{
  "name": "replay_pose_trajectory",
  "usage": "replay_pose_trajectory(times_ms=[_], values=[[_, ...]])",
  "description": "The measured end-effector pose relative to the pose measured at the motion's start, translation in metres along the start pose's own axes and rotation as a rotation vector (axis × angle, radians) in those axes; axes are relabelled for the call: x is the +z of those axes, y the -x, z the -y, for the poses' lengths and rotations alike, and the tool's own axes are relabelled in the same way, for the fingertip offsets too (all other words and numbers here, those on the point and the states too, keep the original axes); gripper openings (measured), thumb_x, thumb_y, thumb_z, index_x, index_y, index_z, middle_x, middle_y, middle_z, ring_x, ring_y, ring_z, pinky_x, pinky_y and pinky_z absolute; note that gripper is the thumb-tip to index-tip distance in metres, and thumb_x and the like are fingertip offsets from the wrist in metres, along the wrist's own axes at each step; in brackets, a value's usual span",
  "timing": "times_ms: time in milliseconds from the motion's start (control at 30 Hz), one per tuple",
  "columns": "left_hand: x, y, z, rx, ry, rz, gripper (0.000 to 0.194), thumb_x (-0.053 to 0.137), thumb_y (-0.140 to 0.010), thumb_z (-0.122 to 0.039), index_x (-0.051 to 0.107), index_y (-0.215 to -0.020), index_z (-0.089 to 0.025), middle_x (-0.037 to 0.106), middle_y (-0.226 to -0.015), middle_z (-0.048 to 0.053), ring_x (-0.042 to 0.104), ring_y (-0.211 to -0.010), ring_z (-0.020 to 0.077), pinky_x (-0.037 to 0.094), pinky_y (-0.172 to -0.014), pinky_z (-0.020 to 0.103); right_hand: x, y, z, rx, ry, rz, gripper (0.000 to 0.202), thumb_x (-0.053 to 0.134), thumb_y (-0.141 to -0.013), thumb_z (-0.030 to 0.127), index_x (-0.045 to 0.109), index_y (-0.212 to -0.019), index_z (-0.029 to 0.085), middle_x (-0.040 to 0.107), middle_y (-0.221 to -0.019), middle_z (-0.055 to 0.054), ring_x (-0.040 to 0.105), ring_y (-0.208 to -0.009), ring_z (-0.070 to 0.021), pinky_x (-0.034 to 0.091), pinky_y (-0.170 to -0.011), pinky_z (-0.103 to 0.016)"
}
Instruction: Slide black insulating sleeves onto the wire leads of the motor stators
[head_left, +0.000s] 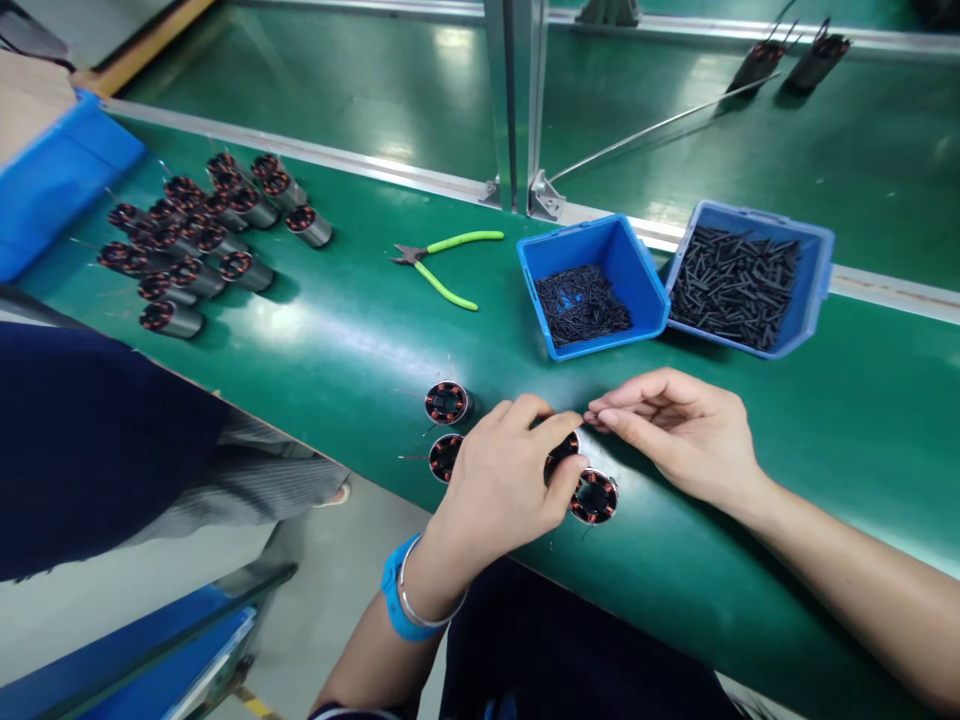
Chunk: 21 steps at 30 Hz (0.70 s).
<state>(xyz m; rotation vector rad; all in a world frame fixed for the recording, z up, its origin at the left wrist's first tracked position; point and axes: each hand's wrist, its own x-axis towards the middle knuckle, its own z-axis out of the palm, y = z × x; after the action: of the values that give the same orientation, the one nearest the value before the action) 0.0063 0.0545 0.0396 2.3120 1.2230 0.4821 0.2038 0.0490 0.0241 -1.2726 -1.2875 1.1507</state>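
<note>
My left hand (510, 475), with a blue band at its wrist, curls its fingers round a metal cylinder with copper windings (562, 450), mostly covered by the hand. My right hand (675, 430) pinches at the far side of that cylinder, its fingertips by my left index finger; whatever lies between them is too small to make out. Another wound cylinder (594, 497) stands against the near right side of my left hand. Two more, one upper (447, 402) and one lower (445, 458), stand to the left, the lower partly hidden by my left hand.
Green-handled cutters (442, 262) lie on the green table (337, 360). Two blue bins, one left (649, 270) and one right (814, 285), hold small dark pieces. Several wound cylinders (247, 272) are grouped at the left. A metal post (516, 110) rises behind; a person's dark sleeve (97, 440) shows left.
</note>
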Motion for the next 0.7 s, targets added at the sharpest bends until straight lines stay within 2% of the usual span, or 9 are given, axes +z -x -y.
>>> replay_pose_trajectory(times_ms=[100,200,300,400,467,700], values=[[0.0,0.0,0.0,0.001,0.001,-0.003,0.032,0.061,-0.092,-0.031,0.069,-0.121,-0.019,0.066,-0.105,0.008,0.064,-0.093,0.0237,0.056,-0.087,0.042,-0.001,0.0,-0.004,-0.038,0.061,0.019,0.009,0.078,-0.081,0.023,0.071,-0.086,0.021,0.079,-0.085,-0.002,0.076,-0.075,-0.0149,0.064,-0.07,-0.024],[0.0,0.001,0.0,-0.001,0.004,-0.001,0.031,0.061,-0.092,-0.031,0.069,-0.119,-0.019,0.066,-0.105,0.008,0.064,-0.093,0.0238,0.055,-0.087,0.042,-0.008,-0.001,-0.004,-0.13,0.225,0.104,0.013,0.075,-0.083,0.023,0.071,-0.096,0.021,0.079,-0.092,-0.002,0.075,-0.077,-0.0138,0.063,-0.073,-0.024],[0.0,0.001,0.0,0.004,0.009,0.001,0.031,0.061,-0.092,-0.031,0.069,-0.119,-0.019,0.066,-0.105,0.007,0.064,-0.093,0.0237,0.055,-0.087,0.042,-0.018,-0.006,0.0,-0.324,0.448,0.199,0.019,0.071,-0.086,0.018,0.071,-0.106,0.019,0.077,-0.098,-0.005,0.073,-0.079,-0.0145,0.061,-0.075,-0.025],[0.0,0.001,0.001,0.004,0.007,0.009,0.032,0.061,-0.092,-0.031,0.069,-0.12,-0.02,0.066,-0.105,0.007,0.064,-0.093,0.0239,0.055,-0.087,0.042,-0.025,-0.014,0.005,-0.562,0.615,0.299,0.014,0.065,-0.09,0.013,0.071,-0.102,0.015,0.075,-0.092,-0.008,0.071,-0.084,-0.0164,0.057,-0.077,-0.027],[0.0,0.0,0.001,0.0,0.004,0.019,0.032,0.061,-0.092,-0.031,0.069,-0.121,-0.02,0.066,-0.106,0.007,0.064,-0.094,0.0242,0.055,-0.088,0.043,-0.028,-0.02,0.008,-0.66,0.682,0.39,0.011,0.063,-0.091,0.013,0.07,-0.1,0.013,0.073,-0.09,-0.009,0.069,-0.083,-0.0173,0.056,-0.077,-0.028],[-0.004,0.003,0.002,0.023,0.013,0.05,0.031,0.06,-0.093,-0.027,0.065,-0.123,-0.021,0.067,-0.112,0.007,0.063,-0.099,0.0254,0.055,-0.089,0.043,-0.029,-0.041,0.013,-0.747,0.731,0.593,0.011,0.056,-0.097,0.018,0.067,-0.096,0.014,0.069,-0.087,-0.008,0.062,-0.079,-0.0158,0.052,-0.072,-0.028]])
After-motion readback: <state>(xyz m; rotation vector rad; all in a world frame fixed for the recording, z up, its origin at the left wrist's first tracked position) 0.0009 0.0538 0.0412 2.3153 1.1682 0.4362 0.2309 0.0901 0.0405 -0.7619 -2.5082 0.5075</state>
